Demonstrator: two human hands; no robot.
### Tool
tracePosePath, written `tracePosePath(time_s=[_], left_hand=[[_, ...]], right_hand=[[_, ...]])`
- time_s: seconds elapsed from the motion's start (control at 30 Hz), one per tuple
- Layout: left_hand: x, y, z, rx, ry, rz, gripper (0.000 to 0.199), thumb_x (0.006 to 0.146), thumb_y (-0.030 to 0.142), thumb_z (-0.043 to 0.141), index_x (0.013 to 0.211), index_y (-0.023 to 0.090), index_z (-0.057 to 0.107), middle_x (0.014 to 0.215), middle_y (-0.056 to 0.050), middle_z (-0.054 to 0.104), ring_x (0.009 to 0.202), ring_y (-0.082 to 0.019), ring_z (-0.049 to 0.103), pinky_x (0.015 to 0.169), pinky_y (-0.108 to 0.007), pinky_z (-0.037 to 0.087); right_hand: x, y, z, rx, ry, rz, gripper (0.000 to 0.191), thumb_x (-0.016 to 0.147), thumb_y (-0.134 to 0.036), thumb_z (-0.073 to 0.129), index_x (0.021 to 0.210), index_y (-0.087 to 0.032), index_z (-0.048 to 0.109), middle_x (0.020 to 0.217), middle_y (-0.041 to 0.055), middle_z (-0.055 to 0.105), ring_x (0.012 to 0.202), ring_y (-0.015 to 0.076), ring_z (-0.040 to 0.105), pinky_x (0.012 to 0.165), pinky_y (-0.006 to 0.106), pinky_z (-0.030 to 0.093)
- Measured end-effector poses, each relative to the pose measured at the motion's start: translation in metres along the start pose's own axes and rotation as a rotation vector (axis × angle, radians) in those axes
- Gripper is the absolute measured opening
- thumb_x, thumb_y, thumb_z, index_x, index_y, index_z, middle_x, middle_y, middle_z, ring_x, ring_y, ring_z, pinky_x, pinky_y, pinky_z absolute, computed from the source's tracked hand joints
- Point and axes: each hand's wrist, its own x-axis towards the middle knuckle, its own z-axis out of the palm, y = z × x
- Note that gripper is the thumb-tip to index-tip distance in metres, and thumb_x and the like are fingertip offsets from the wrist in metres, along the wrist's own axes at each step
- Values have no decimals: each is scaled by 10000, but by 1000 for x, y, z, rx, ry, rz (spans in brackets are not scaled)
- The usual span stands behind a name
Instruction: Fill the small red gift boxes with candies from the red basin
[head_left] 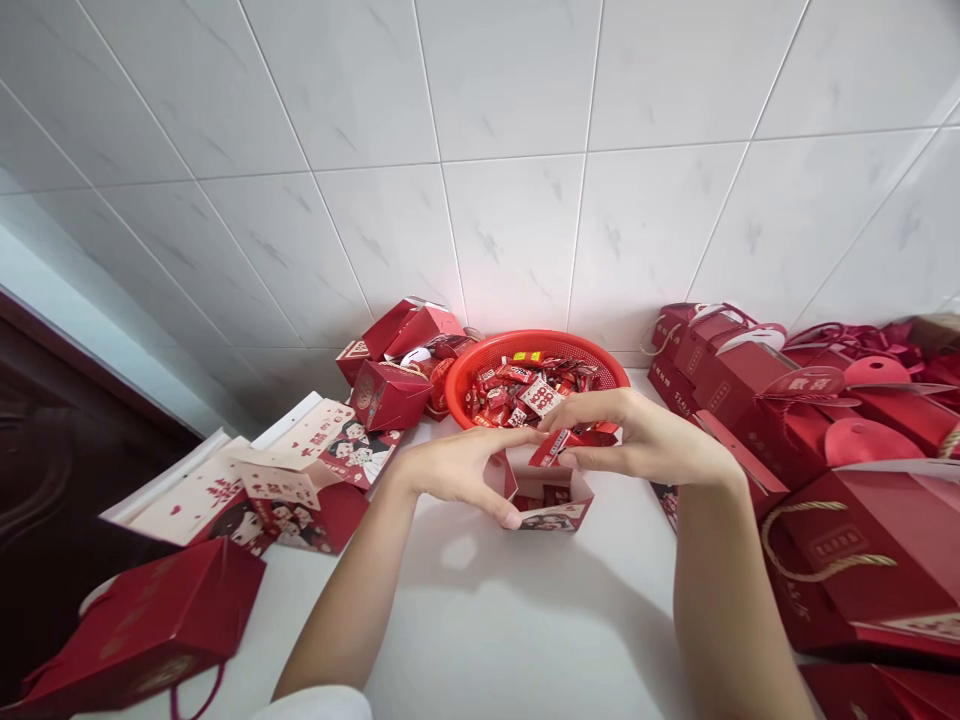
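Observation:
A small open gift box (561,518), white with red and a printed couple on its front, stands on the table in front of me. My left hand (457,468) grips its left side, thumb on the near face. Over the box opening, my right hand (649,440) pinches a red wrapped candy (549,448) between thumb and fingers. Red wrapped pieces (555,494) lie inside the box. Just behind stands a red plastic basket (454,388), holding many candies in red and white wrappers (517,385).
Dark red gift boxes (870,560) with rope handles crowd the right side. More boxes (397,390) are piled left of the basket. Flat printed cartons (300,440) and a red box (172,610) lie at left. A tiled wall (517,230) rises behind the white table (510,620).

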Motion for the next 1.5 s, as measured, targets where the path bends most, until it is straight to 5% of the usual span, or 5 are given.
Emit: tracePosePath(time_s=[0.67,0.83,1.03,1.27,1.5], left_hand=[[3,2,-4,18,3,129,624,746,393,825,1327,291,620,1415,-22,610,1331,-287,531,1124,-372,387],[4,6,0,47,97,238,415,795,342,786,1191,252,700,1273,-51,673,1178,-258,622,1010,-358,474],[8,20,8,-62,383,285,355,836,413,751,1116,197,718,1189,-85,692,1149,-263,616,985,-366,487],[7,31,15,-172,586,339,333,932,391,626,694,158,607,689,4,538,698,-139,515,665,-263,441],[1,33,14,-312,638,403,357,949,370,588,655,172,542,679,8,512,643,-124,455,632,-263,407]], right_hand=[[-1,-8,4,318,431,6,285,819,-425,778,919,-168,706,914,72,709,803,183,639,720,303,542],[1,-5,6,340,452,15,309,800,-455,789,890,-173,701,911,76,710,817,192,646,728,313,545],[9,-4,12,423,485,85,396,769,-528,794,857,-164,664,830,67,684,759,188,647,640,302,543],[13,-3,14,496,543,117,409,730,-515,830,782,-179,602,796,30,650,695,143,596,596,259,493],[10,1,7,532,362,189,357,799,-499,778,808,-163,658,805,38,668,716,137,600,638,255,501]])
